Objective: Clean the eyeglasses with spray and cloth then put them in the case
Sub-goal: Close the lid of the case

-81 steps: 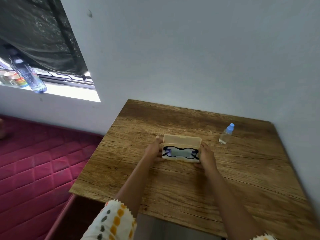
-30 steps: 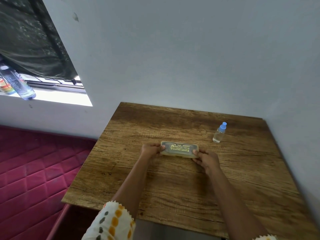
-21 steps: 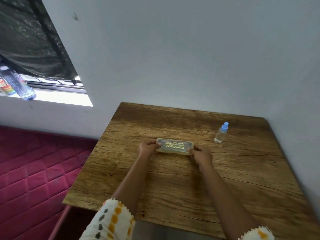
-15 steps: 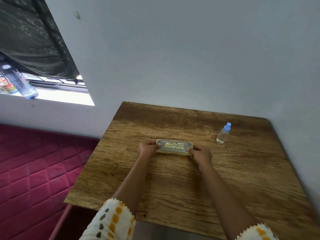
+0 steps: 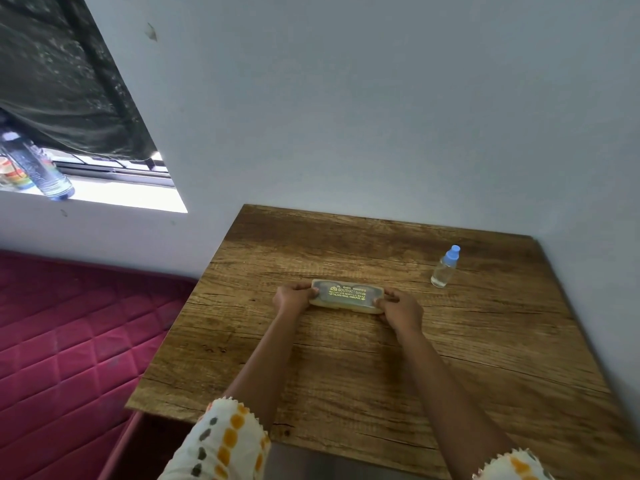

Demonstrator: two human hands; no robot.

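A beige eyeglasses case (image 5: pixel 347 295) with gold lettering on its lid lies closed on the wooden table (image 5: pixel 363 362), near the middle. My left hand (image 5: pixel 292 298) grips its left end and my right hand (image 5: pixel 401 309) grips its right end, fingers curled round the edges. The eyeglasses are hidden inside the case, and no cloth shows. A small clear spray bottle (image 5: pixel 444 267) with a blue cap stands upright on the table to the right of the case, apart from both hands.
The table sits in a corner, with a grey wall behind it and on its right. A red quilted mattress (image 5: pixel 65 344) lies low on the left. A plastic water bottle (image 5: pixel 36 168) stands on the window sill far left.
The case was open with black glasses inside 2.7 s ago; its lid is now closed. Both hands slid the closed case slightly away and keep holding its ends.
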